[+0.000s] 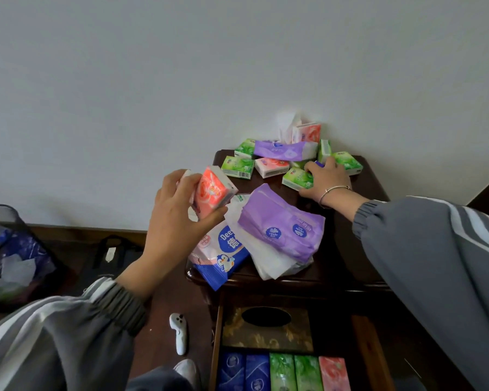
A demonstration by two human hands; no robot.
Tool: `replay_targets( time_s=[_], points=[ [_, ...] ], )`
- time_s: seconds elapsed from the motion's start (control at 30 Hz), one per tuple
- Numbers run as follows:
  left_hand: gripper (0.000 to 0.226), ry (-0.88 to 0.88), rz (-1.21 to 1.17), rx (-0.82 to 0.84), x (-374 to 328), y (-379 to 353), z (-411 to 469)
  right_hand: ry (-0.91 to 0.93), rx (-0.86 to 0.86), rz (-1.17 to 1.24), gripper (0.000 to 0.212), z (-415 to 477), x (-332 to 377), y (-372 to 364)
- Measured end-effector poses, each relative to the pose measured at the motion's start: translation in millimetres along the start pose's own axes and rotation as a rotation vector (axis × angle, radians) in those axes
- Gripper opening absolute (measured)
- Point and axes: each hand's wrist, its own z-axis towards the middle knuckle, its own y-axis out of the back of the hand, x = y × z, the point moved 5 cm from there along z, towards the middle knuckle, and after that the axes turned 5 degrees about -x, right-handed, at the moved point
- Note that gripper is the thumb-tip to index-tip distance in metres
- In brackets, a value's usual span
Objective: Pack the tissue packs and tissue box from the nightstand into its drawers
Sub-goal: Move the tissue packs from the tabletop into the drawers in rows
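Note:
My left hand [178, 204] holds a pink tissue pack [213, 190] up above the left front of the dark wooden nightstand [359, 221]. My right hand [323, 179] reaches over the top and grips a green tissue pack [297, 178]; a bit of a blue pack shows under its fingers. Several green, pink and purple packs [283, 150] lie at the back by the wall. A large purple soft pack [280, 221] and a blue-and-white wipes pack [223, 249] lie at the front. In the open drawer [362, 334] sit a dark tissue box [267, 328] and a row of blue, green and pink packs [283, 372].
A mesh waste bin [9, 249] with rubbish stands on the floor at the left. A black bag [110, 258] leans on the skirting. A white controller [179, 333] lies on the dark floor beside the drawer. The white wall is right behind the nightstand.

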Motion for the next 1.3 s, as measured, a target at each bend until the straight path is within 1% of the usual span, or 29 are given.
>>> replay_targets(
  time_s=[0.1,0.2,0.37,0.43,0.5,0.6,0.67,0.73,0.77,0.83,0.87,0.9,0.97,1.0,1.03,1.07,1.13,1.2,1.27,1.3],
  points=[
    [0.071,0.032,-0.036,-0.012,-4.2,7.7,-3.0,0.068,-0.002,-0.013,0.054,-5.2,-2.0,6.2],
    [0.068,0.033,-0.041,-0.007,-11.2,12.6,-8.4,0.169,-0.067,-0.052,0.043,-16.2,-3.8,13.0],
    [0.063,0.002,-0.017,0.013,-22.2,15.9,-20.4,0.279,-0.041,-0.123,0.032,-34.2,-16.1,14.5],
    [0.063,0.013,-0.024,0.023,-23.7,16.0,-25.6,0.279,0.000,-0.098,0.037,-38.6,-23.2,14.9],
    [0.063,0.028,-0.035,0.037,-26.7,15.9,-30.1,0.316,0.005,-0.101,0.043,-45.6,-29.8,15.8],
    [0.062,0.042,-0.041,0.047,-32.4,17.7,-32.7,0.338,0.057,-0.054,0.057,-56.2,-36.4,14.7],
    [0.060,0.026,-0.057,0.037,-40.6,21.4,-34.5,0.316,0.054,0.043,0.065,-64.6,-39.4,20.3],
    [0.059,-0.005,-0.080,0.037,-52.9,24.4,-39.6,0.278,-0.017,0.160,0.064,-77.7,-39.3,35.3],
    [0.059,-0.029,-0.095,0.040,-61.6,24.6,-43.6,0.227,-0.061,0.291,0.059,-87.2,-39.1,46.0],
    [0.058,-0.088,-0.113,0.053,-83.7,20.3,-55.4,0.077,-0.115,0.660,0.040,-114.0,-38.7,67.8],
    [0.058,-0.120,-0.106,0.065,-96.2,15.4,-63.0,-0.005,-0.074,0.837,0.032,-132.2,-36.3,75.5],
    [0.058,-0.150,-0.092,0.088,-108.7,9.0,-71.4,-0.074,0.038,1.007,0.029,-153.7,-30.8,79.0],
    [0.057,-0.197,-0.061,0.153,-133.1,-6.9,-89.0,-0.157,0.368,1.271,0.037,-200.8,-16.4,80.1],
    [0.058,-0.209,-0.046,0.192,-144.5,-14.7,-98.1,-0.171,0.491,1.341,0.042,-223.0,-12.2,80.1],
    [0.058,-0.214,-0.028,0.234,-155.2,-22.0,-107.1,-0.175,0.549,1.385,0.043,-241.6,-11.7,79.5],
    [0.059,-0.214,-0.012,0.275,-165.1,-28.6,-115.8,-0.182,0.551,1.424,0.041,-255.5,-13.9,78.5],
    [0.063,-0.202,-0.003,0.354,-180.0,-40.4,-132.1,-0.203,0.476,1.458,0.030,-273.1,-23.5,74.1],
    [0.074,-0.196,-0.030,0.471,-186.6,-50.5,-145.7,-0.240,0.438,1.478,0.023,-283.4,-34.0,65.6],
    [0.087,-0.137,-0.164,0.644,-185.4,-54.7,-150.9,-0.286,0.439,1.495,0.021,-287.4,-41.2,56.2],
    [0.092,-0.067,-0.253,0.742,-181.4,-54.8,-149.8,-0.310,0.437,1.493,0.021,-287.4,-43.6,52.0]
  ],
)
